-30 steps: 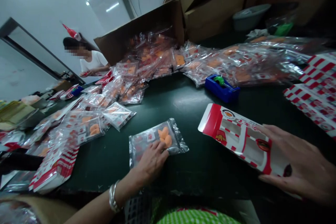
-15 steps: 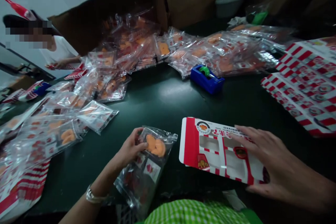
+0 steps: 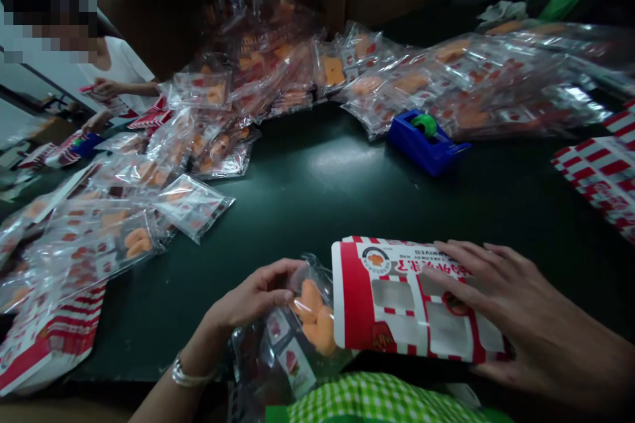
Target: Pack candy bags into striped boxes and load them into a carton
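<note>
My left hand (image 3: pixel 262 301) pinches the upper edge of a clear plastic bag (image 3: pixel 297 363) that holds orange, nugget-like pieces and small printed cards. The bag's lower part hangs over the table's near edge. My right hand (image 3: pixel 501 304) is wrapped around a red-and-white printed carton (image 3: pixel 411 304) with cut-out windows, its fingers across the top face and the thumb below. The carton's left end overlaps the right edge of the bag; whether they touch I cannot tell.
Several filled bags (image 3: pixel 198 139) heap across the left and back of the dark green table (image 3: pixel 307 211). A blue tape dispenser (image 3: pixel 426 145) stands right of centre. Striped cartons (image 3: pixel 600 172) lie at right, with more (image 3: pixel 59 337) at left. A co-worker (image 3: pixel 119 66) stands at far left.
My left hand has brought the bag right and turned it upright, up against the carton's left end. My right hand's carton has come slightly nearer and left. The view has shifted.
</note>
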A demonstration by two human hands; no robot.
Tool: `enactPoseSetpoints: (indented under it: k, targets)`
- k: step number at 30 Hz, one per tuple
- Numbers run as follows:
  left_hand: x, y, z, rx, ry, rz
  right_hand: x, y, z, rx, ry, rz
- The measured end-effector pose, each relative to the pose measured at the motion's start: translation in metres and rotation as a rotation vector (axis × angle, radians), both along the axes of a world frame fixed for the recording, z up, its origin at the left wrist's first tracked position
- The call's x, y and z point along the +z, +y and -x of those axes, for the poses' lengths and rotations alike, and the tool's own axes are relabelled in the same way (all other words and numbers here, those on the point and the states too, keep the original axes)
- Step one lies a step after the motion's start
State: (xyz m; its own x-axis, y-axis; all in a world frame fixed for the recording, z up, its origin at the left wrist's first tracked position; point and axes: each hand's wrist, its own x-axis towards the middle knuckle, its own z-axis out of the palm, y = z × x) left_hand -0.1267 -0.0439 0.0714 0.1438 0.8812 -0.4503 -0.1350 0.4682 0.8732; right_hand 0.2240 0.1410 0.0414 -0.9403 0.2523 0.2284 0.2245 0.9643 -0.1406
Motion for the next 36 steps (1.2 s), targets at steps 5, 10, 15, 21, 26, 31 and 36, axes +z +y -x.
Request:
enactPoseSetpoints:
  k: [5,10,15,21,26,31,36]
  targets:
    - [0.012,0.020,0.020,-0.457,0.049,-0.106,-0.004,0.003,0.009,0.084,0.022,-0.086]
    - [0.009,0.055,0.010,-0.668,0.085,-0.063,-0.015,0.000,0.013,0.072,0.022,0.007]
    - [-0.017,0.084,0.005,-0.451,-0.012,0.042,-0.026,0.005,0.014,0.087,-0.010,0.100]
    - [-0.020,0.088,0.019,-0.090,0.073,0.006,-0.030,0.011,0.010,0.085,-0.004,0.158]
    - [-0.024,0.087,0.006,-0.171,0.154,-0.015,-0.028,0.005,0.016,0.128,-0.026,0.192]
    - [-0.005,0.084,0.013,-0.185,0.369,-0.077,-0.020,0.001,0.024,0.139,0.012,0.173]
    - [0.016,0.013,0.050,0.338,0.954,0.030,-0.011,0.007,-0.022,-0.404,0.208,0.221]
